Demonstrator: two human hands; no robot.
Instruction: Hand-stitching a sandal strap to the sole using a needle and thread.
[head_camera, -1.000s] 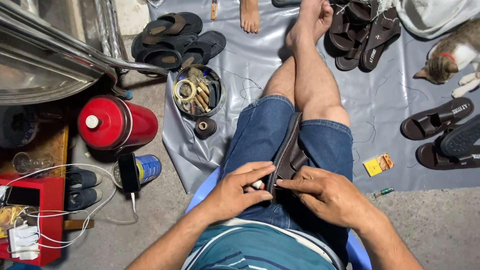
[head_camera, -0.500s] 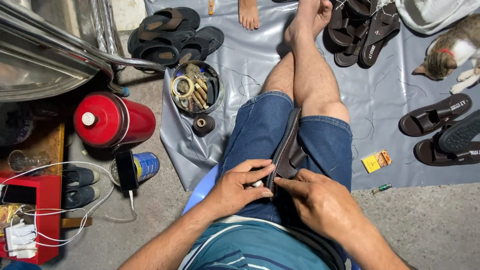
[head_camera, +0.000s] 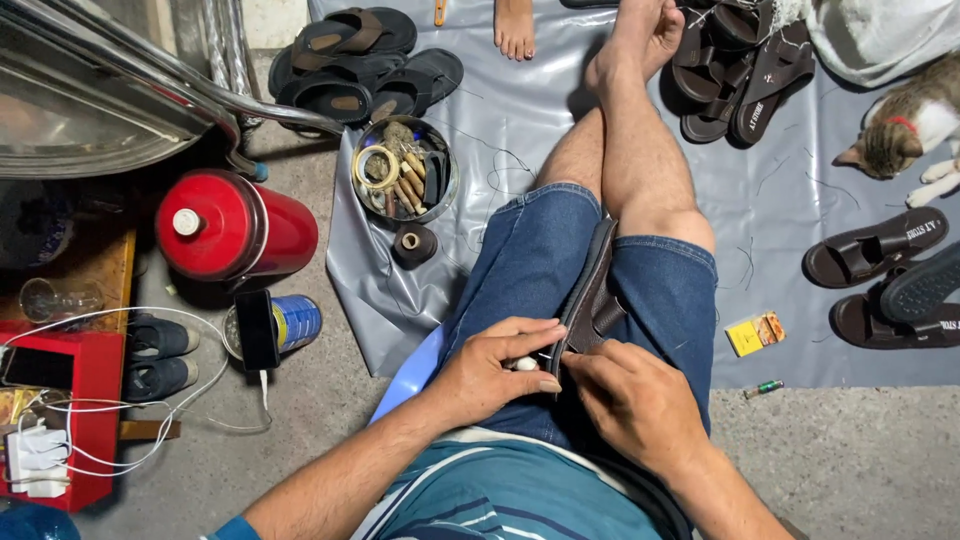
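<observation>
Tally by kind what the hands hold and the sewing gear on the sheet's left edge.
Dark brown leather sandal, gripped by right hand: 1
Small white-handled tool, in left hand: 1
Round metal tin of tools: 1
Dark spool of thread: 1
Total: 4

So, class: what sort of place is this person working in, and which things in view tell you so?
Probably an informal sandal-repair spot on the ground. A grey sheet is spread over concrete, sandals lie scattered about, and a round tin of tools sits by a thread spool. Both hands work on a dark sandal.

Small yellow packet (head_camera: 755, 333) on grey sheet (head_camera: 520, 120).
</observation>
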